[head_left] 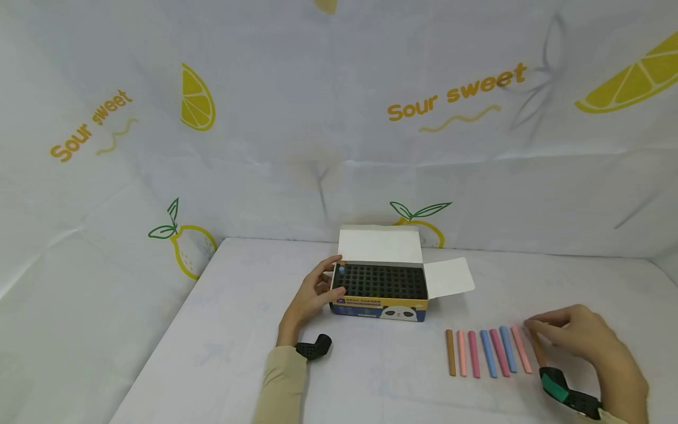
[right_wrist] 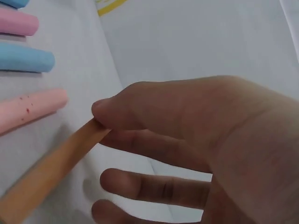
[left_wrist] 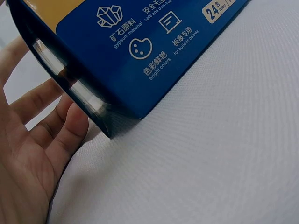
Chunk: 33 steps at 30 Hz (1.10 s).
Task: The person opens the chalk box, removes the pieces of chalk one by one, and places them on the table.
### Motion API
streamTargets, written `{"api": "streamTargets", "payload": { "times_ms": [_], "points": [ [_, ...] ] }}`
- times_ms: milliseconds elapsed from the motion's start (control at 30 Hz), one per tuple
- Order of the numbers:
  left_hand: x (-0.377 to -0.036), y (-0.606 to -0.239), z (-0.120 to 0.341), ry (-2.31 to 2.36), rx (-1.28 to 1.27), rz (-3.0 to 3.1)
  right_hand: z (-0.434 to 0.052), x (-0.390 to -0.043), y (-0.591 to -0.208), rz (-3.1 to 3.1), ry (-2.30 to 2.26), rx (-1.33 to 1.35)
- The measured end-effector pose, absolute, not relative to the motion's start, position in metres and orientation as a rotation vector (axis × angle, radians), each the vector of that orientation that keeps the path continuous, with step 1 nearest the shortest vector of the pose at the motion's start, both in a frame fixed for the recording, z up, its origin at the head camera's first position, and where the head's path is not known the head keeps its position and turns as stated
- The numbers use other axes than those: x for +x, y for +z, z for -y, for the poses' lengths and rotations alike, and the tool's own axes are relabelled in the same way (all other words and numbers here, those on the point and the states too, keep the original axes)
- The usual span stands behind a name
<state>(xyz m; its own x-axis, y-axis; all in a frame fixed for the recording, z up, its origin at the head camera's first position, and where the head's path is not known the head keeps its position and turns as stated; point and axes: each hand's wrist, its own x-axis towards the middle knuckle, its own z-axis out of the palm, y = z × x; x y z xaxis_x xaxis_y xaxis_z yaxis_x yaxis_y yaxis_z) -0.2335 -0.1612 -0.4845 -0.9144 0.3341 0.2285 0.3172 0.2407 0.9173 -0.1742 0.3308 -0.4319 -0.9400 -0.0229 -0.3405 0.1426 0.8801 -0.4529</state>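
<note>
**Item: brown chalk stick, in your right hand, right end of the row near the table's front edge**

Right hand [head_left: 588,341]: your thumb and forefinger pinch the far end of the brown chalk stick [right_wrist: 51,172]; the other fingers hang loosely curled beneath it. The stick's near end seems to lie on the table [head_left: 238,353] still, though the wrist view does not settle it.

Left hand [head_left: 312,294]: fingers straight and relaxed, laid against the left end of the chalk box [head_left: 379,291]. It steadies and grips nothing.

Handling, as judged: light, stiff and brittle. A stick like this likely snaps if bent or dropped and may shed dust on your fingers. Its dry, matte surface should not slip. Take hold nearer the middle instead of the tip, and keep the pinch gentle.

Appearance: a slim, straight stick, plain orange-brown, smooth-sided, blunt at the end.

Neighbours: seven more sticks [head_left: 487,352] lie side by side just left of it, brown, pink and blue; the nearest, a pale pink one [right_wrist: 28,109], shows small red specks.

Box: it sits at mid-table, toward the back edge, flaps open, with a black grid of round holes inside. Two holes at the back-left corner appear filled; the others look dark. The front is blue and yellow with a panda face.

Surround: a white cloth printed with lemons.
</note>
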Motion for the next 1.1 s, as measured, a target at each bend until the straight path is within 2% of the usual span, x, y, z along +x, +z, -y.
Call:
{"api": "streamTargets", "payload": {
  "times_ms": [733,1100],
  "points": [
    [-0.235,-0.485,0.160,1.817,0.651,-2.456,-0.316,-0.175,-0.438,-2.676,-0.708,0.286],
    [-0.235,-0.484,0.161,1.813,0.640,-2.458,-0.308,-0.171,-0.426,-2.682,-0.691,0.285]
  ]
}}
